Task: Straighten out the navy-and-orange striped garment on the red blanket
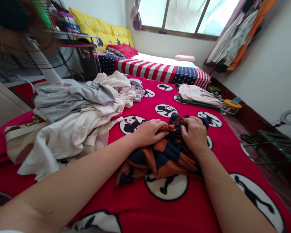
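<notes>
A crumpled shirt (165,152) with dark blue and rust-brown stripes lies bunched on the red bedspread (135,207). My left hand (151,131) is closed on a gathered fold at the shirt's upper left. Close by on the right, my right hand (195,132) grips another bunched part, its fingers curled over the cloth. The shirt's loose lower part spreads toward me between my forearms. Its collar and sleeves cannot be told apart in the folds.
A loose heap of white and grey clothes (82,110) covers the bed's left side. Folded pink and green garments (199,95) lie at the far right. A standing fan (38,48) is at the left, a green rack (281,145) and a yellow stool (232,104) at the right.
</notes>
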Demonstrator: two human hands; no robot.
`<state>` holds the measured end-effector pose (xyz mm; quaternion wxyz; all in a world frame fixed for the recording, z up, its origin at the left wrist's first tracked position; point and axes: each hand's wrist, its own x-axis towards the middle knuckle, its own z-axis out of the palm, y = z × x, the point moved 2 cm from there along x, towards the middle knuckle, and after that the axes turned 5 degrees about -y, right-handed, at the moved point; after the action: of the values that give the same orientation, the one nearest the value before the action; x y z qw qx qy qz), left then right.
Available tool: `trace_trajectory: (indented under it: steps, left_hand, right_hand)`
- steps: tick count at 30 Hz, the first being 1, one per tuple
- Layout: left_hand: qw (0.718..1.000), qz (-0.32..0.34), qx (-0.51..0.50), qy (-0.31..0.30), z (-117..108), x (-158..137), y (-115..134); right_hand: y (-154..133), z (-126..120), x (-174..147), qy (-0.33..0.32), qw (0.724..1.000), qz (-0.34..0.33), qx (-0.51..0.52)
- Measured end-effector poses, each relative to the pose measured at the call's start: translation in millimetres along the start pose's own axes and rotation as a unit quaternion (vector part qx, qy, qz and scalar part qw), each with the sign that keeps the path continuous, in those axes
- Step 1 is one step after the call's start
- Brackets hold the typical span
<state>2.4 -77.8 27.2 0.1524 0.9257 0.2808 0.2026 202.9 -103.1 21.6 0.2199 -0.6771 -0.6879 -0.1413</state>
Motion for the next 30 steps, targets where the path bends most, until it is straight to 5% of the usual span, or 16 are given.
trace_trajectory:
  steps: [30]
  left_hand:
    - [1.000,0.011,0.007,0.008,3.2,0.2,-3.2]
  right_hand:
    - [-0.3,-1.0,-0.5,0.005,1.000,0.000,0.004]
